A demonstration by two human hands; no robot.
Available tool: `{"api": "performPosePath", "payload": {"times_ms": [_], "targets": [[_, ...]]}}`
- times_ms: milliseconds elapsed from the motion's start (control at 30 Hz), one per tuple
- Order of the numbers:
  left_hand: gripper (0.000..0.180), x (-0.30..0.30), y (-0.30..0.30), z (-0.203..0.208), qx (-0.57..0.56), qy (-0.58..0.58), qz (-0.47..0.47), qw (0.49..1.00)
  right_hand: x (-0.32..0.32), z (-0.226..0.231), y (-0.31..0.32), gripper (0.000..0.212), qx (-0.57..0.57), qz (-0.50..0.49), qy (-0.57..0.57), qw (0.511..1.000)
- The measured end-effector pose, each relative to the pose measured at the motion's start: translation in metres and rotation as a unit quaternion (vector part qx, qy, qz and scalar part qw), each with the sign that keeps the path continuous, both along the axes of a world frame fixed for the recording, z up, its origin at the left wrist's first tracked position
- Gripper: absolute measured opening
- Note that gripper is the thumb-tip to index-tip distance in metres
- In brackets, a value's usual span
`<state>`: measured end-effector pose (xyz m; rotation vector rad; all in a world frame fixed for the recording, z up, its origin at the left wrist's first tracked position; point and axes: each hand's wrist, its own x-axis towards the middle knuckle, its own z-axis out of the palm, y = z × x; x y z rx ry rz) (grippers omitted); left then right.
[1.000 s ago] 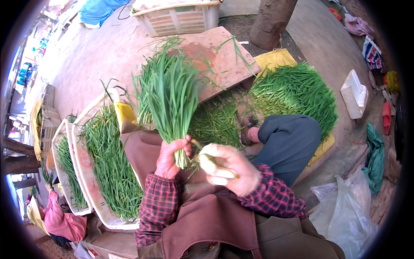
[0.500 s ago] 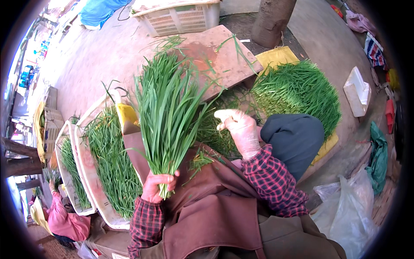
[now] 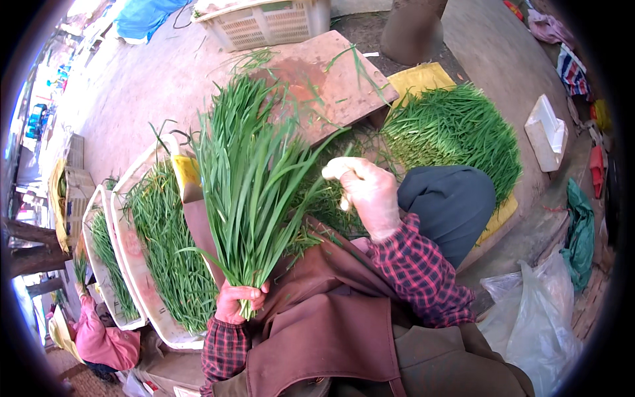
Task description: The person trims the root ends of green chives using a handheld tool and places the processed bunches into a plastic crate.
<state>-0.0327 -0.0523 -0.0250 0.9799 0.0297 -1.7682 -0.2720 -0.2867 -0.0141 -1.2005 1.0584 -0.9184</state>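
A thick bunch of garlic chives (image 3: 248, 178) stands in front of me, its long green leaves fanned out and pointing away. My left hand (image 3: 240, 299) is wrapped round its pale stem ends, just above the brown apron (image 3: 331, 324) on my lap. To the right of the bunch, my right hand (image 3: 365, 193) hangs in the air with fingers bent and apart; I see nothing in it. Loose cut blades lie on the apron and below the right hand. A large pile of garlic chives (image 3: 456, 139) lies on yellow sacking (image 3: 423, 81), beyond my right knee.
White crates (image 3: 126, 231) of garlic chives stand at my left. Ahead are a low board (image 3: 331, 73), a slatted crate (image 3: 264, 26) and a post (image 3: 411, 33). A foam box (image 3: 546, 132) and clear plastic bags (image 3: 536, 324) lie at right. Another person in pink (image 3: 106, 337) sits far left.
The left hand and its bunch have shifted slightly toward me, and the leaves spread wider. My right hand has moved a little left, its fingers further apart. The view has tilted slightly.
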Motion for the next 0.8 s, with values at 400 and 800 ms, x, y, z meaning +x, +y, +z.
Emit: {"api": "performPosePath", "payload": {"times_ms": [400,800], "targets": [[0.028,-0.009,-0.006,-0.001,-0.006,0.028,0.013,1.000,0.028,-0.023,0.042,0.025,0.301,0.176,-0.125,0.929],[0.042,0.001,0.006,-0.003,0.008,0.014,0.053,0.998,-0.018,0.002,0.025,0.020,0.226,0.109,-0.124,0.960]]}}
